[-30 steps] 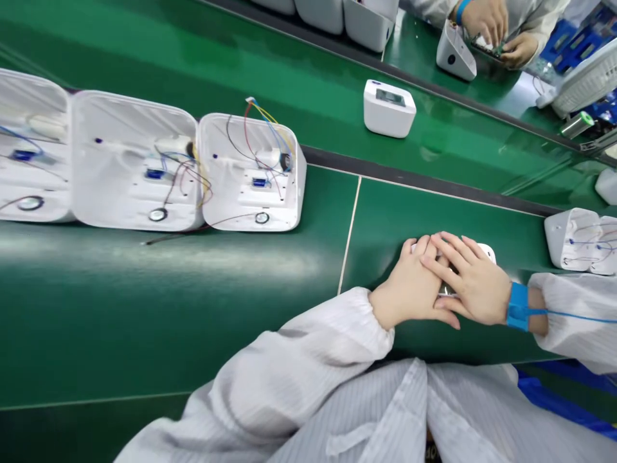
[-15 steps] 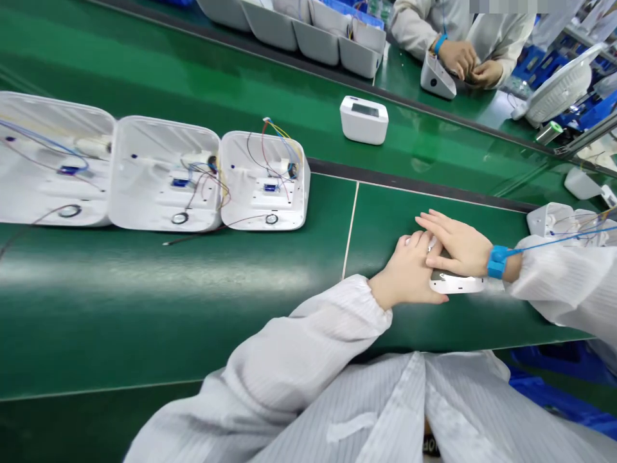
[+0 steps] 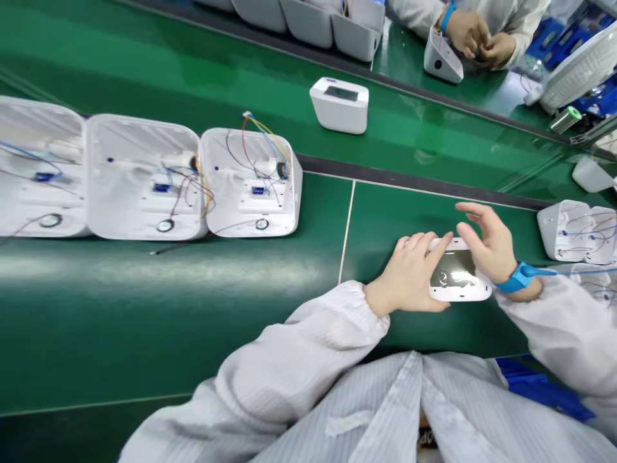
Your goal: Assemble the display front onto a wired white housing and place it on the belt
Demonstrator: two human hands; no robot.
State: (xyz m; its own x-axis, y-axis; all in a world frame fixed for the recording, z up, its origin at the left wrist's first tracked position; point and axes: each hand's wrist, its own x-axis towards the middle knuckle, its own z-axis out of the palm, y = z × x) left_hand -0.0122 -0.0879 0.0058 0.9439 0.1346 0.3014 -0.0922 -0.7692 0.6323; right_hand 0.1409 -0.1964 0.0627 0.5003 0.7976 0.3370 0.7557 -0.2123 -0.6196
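Observation:
A white rounded panel with a dark glossy screen point(image 3: 456, 272) lies on the green work surface in front of me. My left hand point(image 3: 413, 273) grips its left end, thumb at the near edge and fingers over the far edge. Above the panel's right end, my right hand point(image 3: 490, 247) has its thumb and fingers apart and holds nothing. It wears a blue wrist strap point(image 3: 520, 278) with a cord. Part of the panel's right edge is hidden behind this hand.
To the left, white open housings point(image 3: 250, 173) with loose wires stand in a row. More housings point(image 3: 562, 231) are at the right. A closed white device point(image 3: 340, 106) rests on the far green belt. Across it, a co-worker's hands point(image 3: 475, 42) work beside another housing point(image 3: 442, 59).
My right hand has lifted off my left hand and moved right, its fingers spreading, so the screen is uncovered. My left hand keeps its grip. The closed device has shifted left in view.

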